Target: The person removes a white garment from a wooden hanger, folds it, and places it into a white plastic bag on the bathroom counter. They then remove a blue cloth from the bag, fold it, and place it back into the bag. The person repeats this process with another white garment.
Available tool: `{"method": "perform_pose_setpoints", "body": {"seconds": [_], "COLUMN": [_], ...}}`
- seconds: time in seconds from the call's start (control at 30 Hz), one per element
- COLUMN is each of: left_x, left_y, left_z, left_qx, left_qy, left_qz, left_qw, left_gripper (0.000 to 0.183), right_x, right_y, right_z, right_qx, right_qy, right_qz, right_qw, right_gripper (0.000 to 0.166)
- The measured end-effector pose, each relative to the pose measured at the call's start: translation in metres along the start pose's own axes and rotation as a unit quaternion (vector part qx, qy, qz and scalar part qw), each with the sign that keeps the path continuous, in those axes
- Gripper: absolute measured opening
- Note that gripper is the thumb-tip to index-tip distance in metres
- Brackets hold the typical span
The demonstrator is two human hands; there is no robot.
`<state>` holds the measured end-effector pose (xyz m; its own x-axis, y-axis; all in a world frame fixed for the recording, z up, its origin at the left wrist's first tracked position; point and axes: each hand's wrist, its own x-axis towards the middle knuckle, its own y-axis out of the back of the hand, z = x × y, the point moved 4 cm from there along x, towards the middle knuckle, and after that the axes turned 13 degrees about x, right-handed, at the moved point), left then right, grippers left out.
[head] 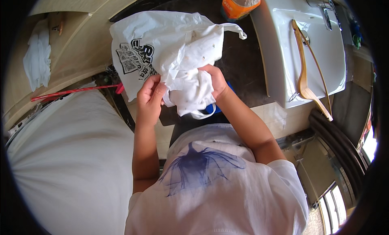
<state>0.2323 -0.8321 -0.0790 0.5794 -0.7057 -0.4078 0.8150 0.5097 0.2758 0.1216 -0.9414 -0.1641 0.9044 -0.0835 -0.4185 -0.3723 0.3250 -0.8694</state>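
Note:
Between my hands is a bunched white cloth garment [194,92] with small dark and brownish spots and a thin strap hanging from its lower edge. My right hand [214,80] grips its right side. My left hand [152,92] pinches the left side, where the cloth meets thin white plastic. A white plastic bag [146,31] with black printing lies spread on the dark countertop [243,52], behind and under the garment. The spotted upper part of the cloth rests over the bag. Something blue shows partly below the garment, mostly hidden.
A white washbasin [319,58] with a chrome faucet [326,10] stands at right, a wooden clothes hanger [302,68] lying across it. An orange-labelled bottle [240,5] is beside it. At left are a red stick [76,90], a large white fabric cover [76,162] and a hanging white cloth [38,55].

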Motion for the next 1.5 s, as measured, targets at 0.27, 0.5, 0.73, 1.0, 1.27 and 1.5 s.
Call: {"method": "perform_pose_setpoints", "body": {"seconds": [0.27,0.5,0.73,1.0,1.27,1.5], "left_x": [0.015,0.030,0.051,0.045,0.034,0.043], "left_y": [0.020,0.003,0.002,0.015,0.004,0.005], "left_z": [-0.030,-0.012,-0.011,0.003,0.010,0.012], "left_qx": [-0.113,0.178,0.202,-0.106,-0.070,-0.078], "left_qy": [0.002,-0.110,-0.076,-0.047,-0.063,-0.056], "left_qz": [0.111,0.225,0.180,0.240,0.196,0.197], "left_qw": [0.987,0.952,0.960,0.964,0.976,0.976], "left_gripper": [0.026,0.032,0.025,0.026,0.027,0.029], "right_x": [0.010,0.007,0.004,0.007,0.034,0.083], "right_y": [0.012,0.019,-0.003,0.004,-0.012,0.036], "right_z": [-0.001,0.006,0.009,0.009,0.018,-0.008], "right_qx": [-0.064,-0.057,-0.199,-0.212,0.039,-0.247], "right_qy": [0.045,0.004,0.004,0.041,-0.066,0.106], "right_qz": [0.102,0.152,0.136,0.195,-0.009,0.225], "right_qw": [0.992,0.987,0.971,0.957,0.997,0.936], "right_gripper": [0.043,0.037,0.037,0.041,0.038,0.039]}}
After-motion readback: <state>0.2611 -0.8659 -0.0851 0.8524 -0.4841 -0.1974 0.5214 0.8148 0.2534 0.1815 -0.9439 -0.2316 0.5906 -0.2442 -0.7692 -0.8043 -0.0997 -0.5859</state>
